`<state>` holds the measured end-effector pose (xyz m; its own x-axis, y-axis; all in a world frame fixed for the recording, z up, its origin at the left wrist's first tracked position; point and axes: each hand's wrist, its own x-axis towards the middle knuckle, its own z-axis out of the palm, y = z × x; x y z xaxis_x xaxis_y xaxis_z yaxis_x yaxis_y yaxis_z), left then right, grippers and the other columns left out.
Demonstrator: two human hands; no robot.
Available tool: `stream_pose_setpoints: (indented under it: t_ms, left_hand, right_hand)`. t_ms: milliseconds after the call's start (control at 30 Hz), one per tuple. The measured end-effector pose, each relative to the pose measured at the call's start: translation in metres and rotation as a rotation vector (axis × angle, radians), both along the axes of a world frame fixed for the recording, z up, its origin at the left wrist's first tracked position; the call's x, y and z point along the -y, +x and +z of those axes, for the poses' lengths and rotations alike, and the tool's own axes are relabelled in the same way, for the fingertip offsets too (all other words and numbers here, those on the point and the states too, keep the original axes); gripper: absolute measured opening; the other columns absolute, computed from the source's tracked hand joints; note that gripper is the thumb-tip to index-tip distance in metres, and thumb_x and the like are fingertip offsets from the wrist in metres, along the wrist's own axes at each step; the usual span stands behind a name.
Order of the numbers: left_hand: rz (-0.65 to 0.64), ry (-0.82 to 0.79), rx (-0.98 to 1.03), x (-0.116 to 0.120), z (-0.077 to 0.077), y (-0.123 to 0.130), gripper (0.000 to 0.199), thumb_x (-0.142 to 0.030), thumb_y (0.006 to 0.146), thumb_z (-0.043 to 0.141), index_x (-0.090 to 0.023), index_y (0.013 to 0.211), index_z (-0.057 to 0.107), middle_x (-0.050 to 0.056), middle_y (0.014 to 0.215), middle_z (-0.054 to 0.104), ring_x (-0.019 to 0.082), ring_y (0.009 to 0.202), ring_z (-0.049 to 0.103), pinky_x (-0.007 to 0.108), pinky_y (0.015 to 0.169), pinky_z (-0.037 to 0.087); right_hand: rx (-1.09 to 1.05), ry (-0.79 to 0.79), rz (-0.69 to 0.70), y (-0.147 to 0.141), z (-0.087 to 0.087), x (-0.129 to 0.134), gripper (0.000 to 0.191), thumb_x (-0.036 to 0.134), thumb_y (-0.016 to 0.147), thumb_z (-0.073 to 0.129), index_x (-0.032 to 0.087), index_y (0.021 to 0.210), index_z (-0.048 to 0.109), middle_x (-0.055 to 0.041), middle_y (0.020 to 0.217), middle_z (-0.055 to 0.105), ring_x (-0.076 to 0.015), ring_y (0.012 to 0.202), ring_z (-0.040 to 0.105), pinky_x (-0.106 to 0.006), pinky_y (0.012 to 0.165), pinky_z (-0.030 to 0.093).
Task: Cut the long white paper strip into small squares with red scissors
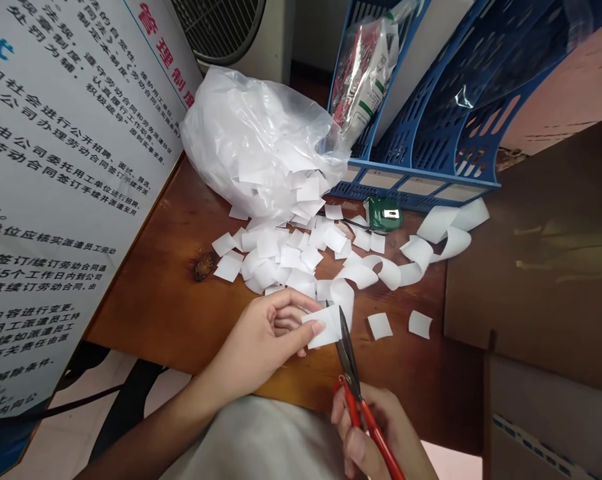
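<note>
Between thumb and fingers, my left hand (275, 333) pinches the end of a white paper strip (325, 325). My right hand (365, 433) is wrapped round red-handled scissors (349, 363), whose dark blades stand slightly apart across the strip close to my left fingertips. Beyond the blades the strip runs on as a curling paper ribbon (381, 272) toward the right. A heap of small white paper squares (285, 257) lies just past my left hand. Two loose squares, one a paper piece (379, 326) and another paper piece (420, 325), lie right of the blades.
A translucent plastic bag (251, 133) lies behind the heap, with paper squares at its mouth. Near it are a green tape measure (385, 215) and a blue file rack (415, 173). A printed board (55, 167) stands left; a brown cardboard surface (545, 267) is at right of the wooden table (165, 313).
</note>
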<state>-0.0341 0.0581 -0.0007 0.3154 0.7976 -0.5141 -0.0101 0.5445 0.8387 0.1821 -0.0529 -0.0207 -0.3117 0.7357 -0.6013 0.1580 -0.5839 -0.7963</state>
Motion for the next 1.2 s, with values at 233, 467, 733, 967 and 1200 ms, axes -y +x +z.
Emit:
stream_pose_setpoints:
  t_ms: [233, 467, 733, 967, 1200]
  left_hand:
    - [0.016, 0.003, -0.02, -0.002, 0.001, 0.002, 0.029, -0.036, 0.089, 0.075, -0.014, 0.106, 0.067, 0.002, 0.077, 0.068, 0.008, 0.062, 0.061, 0.017, 0.06, 0.05]
    - [0.014, 0.0, -0.02, 0.0, 0.001, 0.0, 0.028, -0.038, 0.089, 0.076, -0.016, 0.105, 0.068, 0.001, 0.077, 0.067, 0.008, 0.062, 0.06, 0.017, 0.059, 0.05]
    - [0.007, 0.018, -0.027, -0.001, 0.002, 0.001, 0.029, -0.039, 0.089, 0.075, -0.017, 0.106, 0.068, 0.002, 0.078, 0.068, 0.009, 0.063, 0.061, 0.017, 0.06, 0.051]
    - [0.003, 0.03, -0.013, 0.0, 0.001, 0.001, 0.027, -0.038, 0.09, 0.074, -0.017, 0.106, 0.068, 0.002, 0.078, 0.069, 0.009, 0.062, 0.061, 0.017, 0.06, 0.051]
    - [-0.014, 0.048, -0.028, 0.0, 0.004, 0.002, 0.028, -0.038, 0.091, 0.073, -0.016, 0.107, 0.068, 0.003, 0.078, 0.068, 0.009, 0.063, 0.061, 0.018, 0.06, 0.051]
  right_hand:
    - [0.03, 0.019, 0.003, 0.0, 0.002, -0.006, 0.054, 0.068, 0.087, 0.062, 0.015, 0.098, 0.063, -0.0077, 0.084, 0.056, -0.0199, 0.075, 0.056, -0.03, 0.066, 0.045]
    - [-0.01, 0.012, -0.015, -0.001, -0.007, 0.0, 0.055, 0.069, 0.085, 0.063, 0.015, 0.099, 0.062, -0.0054, 0.077, 0.055, -0.0187, 0.068, 0.054, -0.03, 0.062, 0.044]
    - [-0.045, 0.002, -0.017, 0.001, -0.007, 0.003, 0.053, 0.066, 0.088, 0.062, 0.015, 0.104, 0.061, -0.0051, 0.08, 0.054, -0.0159, 0.064, 0.051, -0.029, 0.061, 0.044]
    - [-0.04, 0.003, -0.05, 0.001, -0.008, 0.005, 0.053, 0.065, 0.086, 0.065, 0.015, 0.104, 0.062, -0.0078, 0.086, 0.055, -0.0167, 0.07, 0.051, -0.027, 0.059, 0.045]
    - [-0.054, -0.028, -0.036, 0.002, -0.011, 0.004, 0.054, 0.069, 0.083, 0.066, 0.016, 0.097, 0.062, -0.0066, 0.084, 0.054, -0.0154, 0.066, 0.05, -0.026, 0.055, 0.044]
